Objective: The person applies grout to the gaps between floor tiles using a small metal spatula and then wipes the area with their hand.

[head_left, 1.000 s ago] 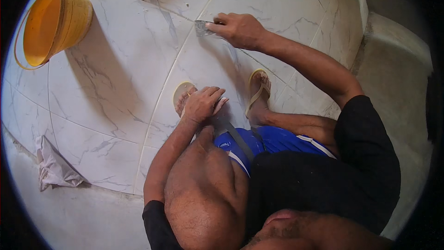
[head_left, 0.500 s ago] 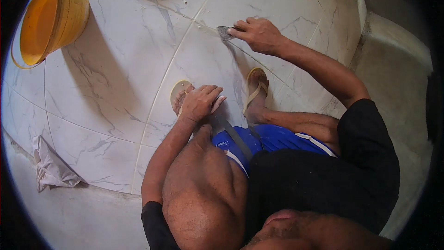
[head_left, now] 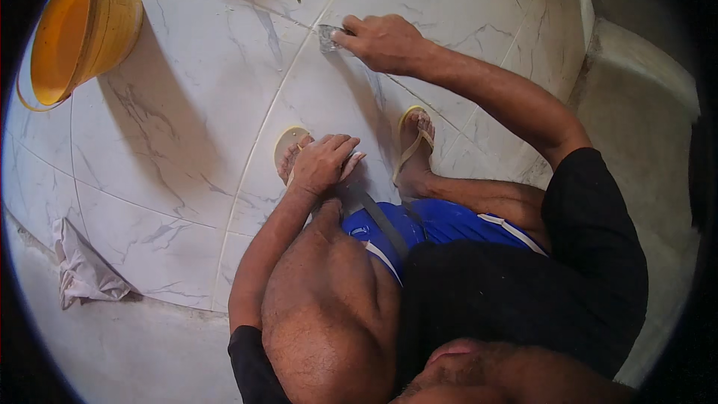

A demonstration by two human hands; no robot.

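In my right hand (head_left: pixel 383 43) is a small flat scraper (head_left: pixel 327 39) with a smeared grey blade. Its blade rests on the white marbled floor tiles (head_left: pixel 288 78), close to where the joints between tiles cross. A pale line of filler (head_left: pixel 262 131) runs along one joint. My left hand (head_left: pixel 324 162) hangs over my knee with its fingers curled together. Pale residue coats its fingertips, and whatever they may hold is hidden. Both my feet, in flip-flops (head_left: pixel 290 142), are planted on the tiles.
A yellow bucket (head_left: pixel 116 24) with a handle stands at the far left. A crumpled whitish bag (head_left: pixel 88 269) lies by the tile edge at the near left. Bare grey concrete (head_left: pixel 632 179) borders the tiles on the right. Small crumbs dot the tiles near the far joint.
My right hand has moved left and slightly away from me with the scraper, along the joint to the crossing. My left hand has stayed in place.
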